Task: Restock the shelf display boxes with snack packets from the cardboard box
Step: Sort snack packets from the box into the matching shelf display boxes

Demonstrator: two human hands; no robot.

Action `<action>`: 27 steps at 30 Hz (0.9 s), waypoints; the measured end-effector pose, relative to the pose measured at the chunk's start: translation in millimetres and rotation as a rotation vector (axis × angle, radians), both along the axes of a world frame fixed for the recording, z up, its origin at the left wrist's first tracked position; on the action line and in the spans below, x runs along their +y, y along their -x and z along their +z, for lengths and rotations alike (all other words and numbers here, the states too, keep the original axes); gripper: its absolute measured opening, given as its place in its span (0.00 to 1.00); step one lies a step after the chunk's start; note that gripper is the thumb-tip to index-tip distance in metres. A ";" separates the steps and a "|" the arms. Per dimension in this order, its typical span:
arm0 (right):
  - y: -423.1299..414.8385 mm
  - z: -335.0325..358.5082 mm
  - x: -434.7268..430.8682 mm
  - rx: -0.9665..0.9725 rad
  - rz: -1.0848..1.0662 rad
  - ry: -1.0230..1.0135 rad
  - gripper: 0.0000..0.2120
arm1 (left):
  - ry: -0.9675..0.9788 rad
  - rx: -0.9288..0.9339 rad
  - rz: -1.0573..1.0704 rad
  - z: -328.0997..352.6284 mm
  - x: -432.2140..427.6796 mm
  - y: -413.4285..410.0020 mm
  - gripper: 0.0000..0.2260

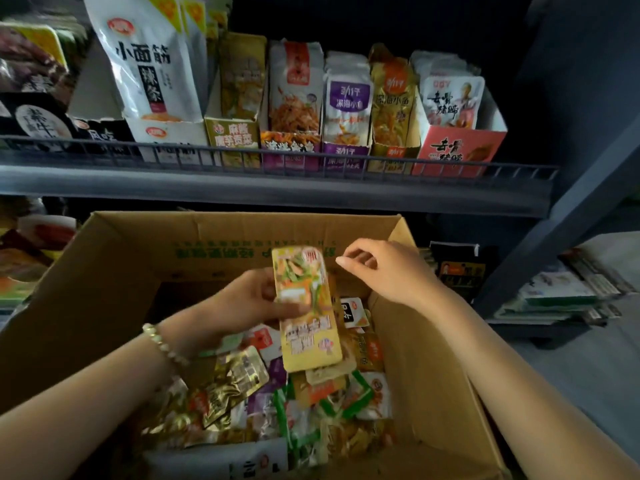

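Note:
My left hand (254,299) grips a yellow snack packet (306,310) upright over the open cardboard box (114,271). My right hand (384,268) hovers just right of the packet's top, fingers loosely curled and holding nothing. Inside the box lies a heap of mixed loose packets (277,400), gold, purple, green and white. Above, on the shelf (277,183), a row of display boxes stands behind a wire rail: a gold-yellow one (232,140), an orange one (292,145), a purple one (346,154), another gold one (393,152) and a red one (457,147).
A tall white bag (149,64) stands at the shelf's left beside dark packs (38,116). A dark upright post (561,220) frames the shelf on the right. Stacked packets lie on a low shelf at far right (554,289). More goods sit at the left edge (24,258).

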State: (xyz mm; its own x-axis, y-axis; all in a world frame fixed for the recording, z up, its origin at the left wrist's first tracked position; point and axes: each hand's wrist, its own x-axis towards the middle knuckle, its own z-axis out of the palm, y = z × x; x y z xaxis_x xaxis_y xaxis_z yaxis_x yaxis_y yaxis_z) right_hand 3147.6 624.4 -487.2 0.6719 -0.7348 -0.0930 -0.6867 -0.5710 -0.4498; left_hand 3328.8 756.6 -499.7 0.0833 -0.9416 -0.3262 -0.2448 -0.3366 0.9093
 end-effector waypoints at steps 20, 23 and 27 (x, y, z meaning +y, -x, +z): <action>-95.8 2.7 66.3 -1.008 -0.356 -0.832 0.19 | 0.161 0.757 0.497 30.6 10.1 -10.3 0.16; -93.7 4.1 66.6 -1.042 -0.366 -0.885 0.14 | 0.150 0.785 0.459 32.3 12.5 -4.2 0.14; -87.5 11.2 62.8 -1.004 -0.369 -0.745 0.13 | 0.151 0.710 0.408 36.8 15.3 -7.1 0.14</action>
